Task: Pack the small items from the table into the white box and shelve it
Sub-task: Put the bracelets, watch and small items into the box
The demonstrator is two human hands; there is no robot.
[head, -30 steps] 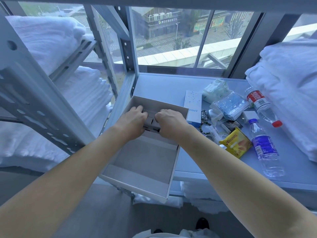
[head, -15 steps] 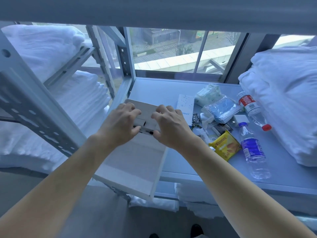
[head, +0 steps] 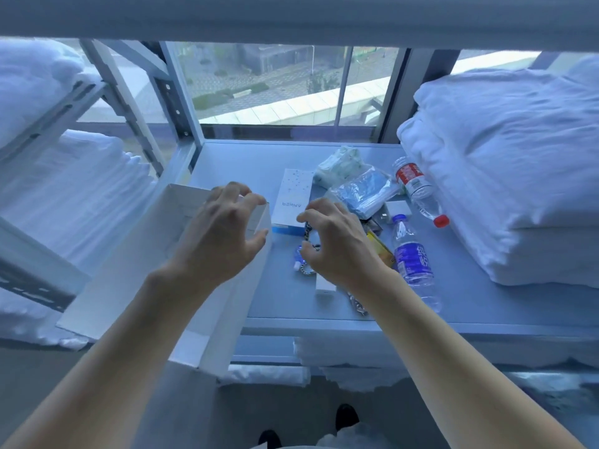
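Note:
The white box (head: 223, 322) stands open at the left of the grey shelf top (head: 486, 306), and its near half hangs out past the front edge. My left hand (head: 220, 241) is at the box's far right corner, fingers curled over the rim and thumb against the right wall. My right hand (head: 337, 244) hovers with spread, half-curled fingers above the small items and holds nothing. Under it lie a metal chain (head: 308, 270), a tiny blue-capped bottle (head: 297, 258), a yellow packet (head: 381, 251) and a small white piece (head: 325, 283).
Beyond the hands lie a white and blue carton (head: 293, 196), a blue mask pack (head: 363, 192), a tissue pack (head: 340, 163), a white adapter (head: 397, 209) and two water bottles (head: 413, 257). Folded white bedding (head: 505, 176) fills the right side. Racks with white towels (head: 81, 196) stand left.
Both hands have come off the box's end flap. My right hand has moved right, over the small items; my left stays at the box's corner. The view has tilted down.

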